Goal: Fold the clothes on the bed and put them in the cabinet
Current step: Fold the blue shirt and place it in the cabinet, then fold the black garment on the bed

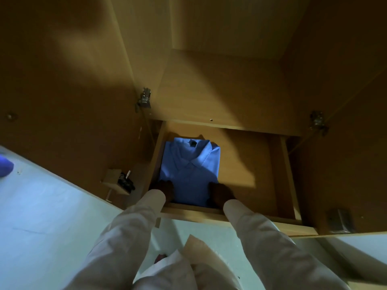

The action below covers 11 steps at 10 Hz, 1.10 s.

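A folded blue collared shirt [189, 170] lies flat in the left half of an open wooden drawer [287, 174] at the bottom of the cabinet. My left hand [166, 189] is at the shirt's near left corner and my right hand [221, 194] at its near right corner. Both hands are dark in shadow, so how the fingers lie on the cloth is unclear. White sleeves cover both forearms.
The cabinet's two doors stand open: the left door [62, 101] and the right door [345, 164], each with metal hinges. A small lock fitting [119, 182] sits on the left door's lower edge. Pale floor [41, 227] lies below. A blue object [5, 166] shows at the far left edge.
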{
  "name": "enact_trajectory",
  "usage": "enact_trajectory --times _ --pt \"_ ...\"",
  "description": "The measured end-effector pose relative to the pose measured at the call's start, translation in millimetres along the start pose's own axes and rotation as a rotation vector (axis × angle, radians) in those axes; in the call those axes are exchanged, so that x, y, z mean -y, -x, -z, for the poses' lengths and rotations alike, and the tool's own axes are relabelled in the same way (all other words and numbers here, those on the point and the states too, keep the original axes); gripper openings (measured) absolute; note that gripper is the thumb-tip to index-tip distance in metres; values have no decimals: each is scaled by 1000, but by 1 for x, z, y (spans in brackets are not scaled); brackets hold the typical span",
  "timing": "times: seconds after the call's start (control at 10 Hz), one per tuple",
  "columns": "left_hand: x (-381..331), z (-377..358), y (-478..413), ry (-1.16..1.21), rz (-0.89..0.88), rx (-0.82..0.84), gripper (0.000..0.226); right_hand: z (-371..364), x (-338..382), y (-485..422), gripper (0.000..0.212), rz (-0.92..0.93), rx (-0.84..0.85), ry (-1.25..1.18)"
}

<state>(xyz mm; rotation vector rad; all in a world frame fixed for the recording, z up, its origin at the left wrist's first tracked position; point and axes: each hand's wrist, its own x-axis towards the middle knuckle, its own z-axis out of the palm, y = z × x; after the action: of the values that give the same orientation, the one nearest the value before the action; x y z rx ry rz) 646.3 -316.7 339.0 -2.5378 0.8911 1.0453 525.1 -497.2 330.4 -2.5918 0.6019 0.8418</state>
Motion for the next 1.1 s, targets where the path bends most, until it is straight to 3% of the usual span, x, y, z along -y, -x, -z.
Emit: enact_trajectory --times 0.2,0.3,0.4,0.5,0.6,0.7,0.8,1.1 --pt "-8 9 19 109 -29 20 42 -2 5 13 43 19 -46 67" --pt "1 -1 20 249 -3 -192 34 13 3 32 45 -80 -104 -88" --pt "-1 -8 31 453 -153 -531 33 26 -1 62 26 -161 -336 -285" --pt "-23 -19 71 712 -476 -811 26 19 15 111 22 -169 -609 -453" --pt "-35 -48 121 748 -747 -863 24 -23 47 162 17 -69 -878 -500" --pt "-23 -109 146 612 -875 -684 24 -104 88 205 12 -163 -952 -597" --pt "0 -179 155 576 -844 -481 26 -191 118 230 14 -322 -821 -715" --pt "19 -367 138 568 -657 111 33 -391 114 260 26 -542 -193 -951"
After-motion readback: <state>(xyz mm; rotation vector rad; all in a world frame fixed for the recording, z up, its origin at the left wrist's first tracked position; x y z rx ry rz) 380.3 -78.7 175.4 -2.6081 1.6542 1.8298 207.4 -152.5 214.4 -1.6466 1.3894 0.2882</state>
